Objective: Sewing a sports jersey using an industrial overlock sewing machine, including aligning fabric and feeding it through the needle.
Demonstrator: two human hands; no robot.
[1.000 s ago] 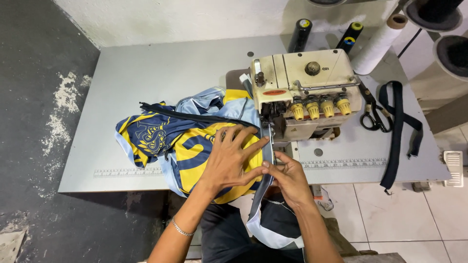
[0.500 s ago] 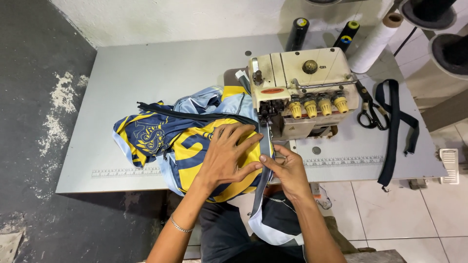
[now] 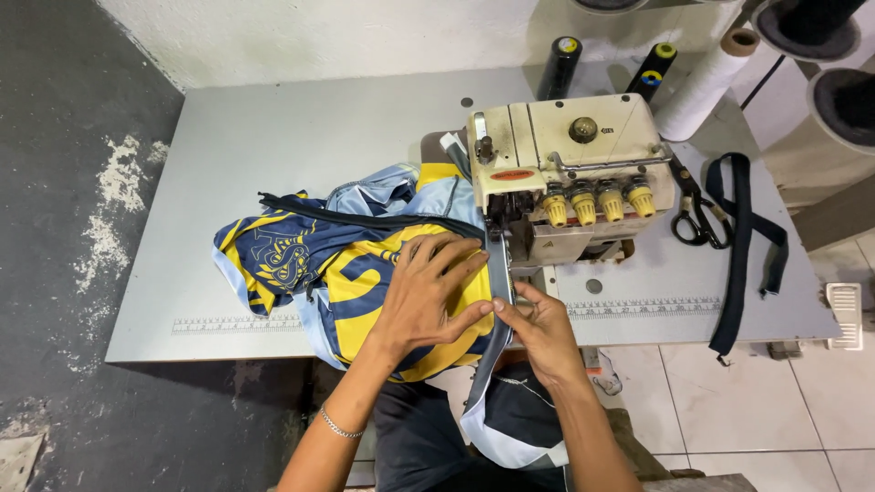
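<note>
1. Yellow and navy striped garment [image 3: 365, 273], with pale blue panels, lay bunched on the grey table just left of the sewing machine.
2. Spread partly flat near the table's front edge, printed emblem facing up at the left end.
3. Dark edge strip [image 3: 498, 282] ran from under the machine's foot toward the front edge, then hung over it.

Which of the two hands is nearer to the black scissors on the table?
The right hand. It pinches the fabric edge in front of the sewing machine, below and to the left of the scissors. The left hand lies flat on the yellow and blue garment, farther left.
</note>
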